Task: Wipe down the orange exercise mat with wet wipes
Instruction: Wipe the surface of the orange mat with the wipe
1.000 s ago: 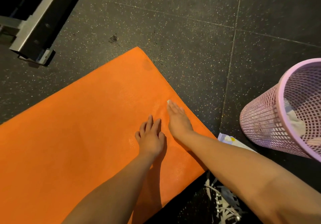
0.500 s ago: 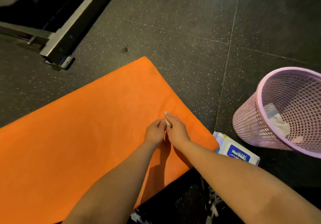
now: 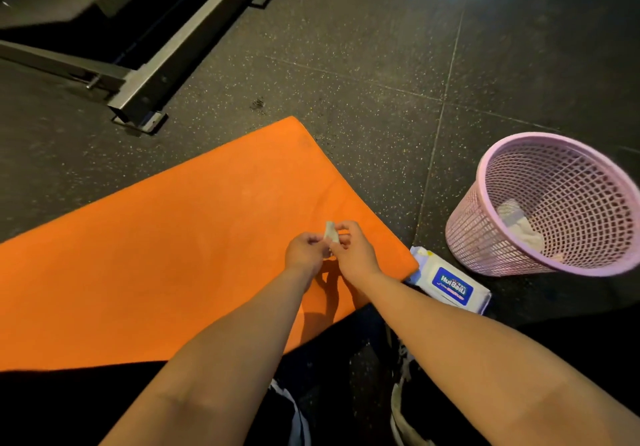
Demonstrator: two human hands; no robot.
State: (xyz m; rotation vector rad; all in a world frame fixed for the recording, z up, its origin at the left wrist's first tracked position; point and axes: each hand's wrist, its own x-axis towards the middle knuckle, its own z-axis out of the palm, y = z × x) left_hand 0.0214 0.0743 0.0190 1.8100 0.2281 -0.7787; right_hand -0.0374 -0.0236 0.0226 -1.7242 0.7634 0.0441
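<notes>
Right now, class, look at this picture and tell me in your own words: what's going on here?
A person leans over an orange mat on a dark gym floor. The left hand and right hand both pinch a small folded wipe, held over the mat near its right corner; in that grip the wipe is not pressed to the mat. A pack of wet wipes lies on the floor beside that corner, and a pink basket next to it holds crumpled wipes.

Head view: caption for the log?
Left hand and right hand pinch a wipe over the orange mat, beside wipes pack and pink bin.
</notes>
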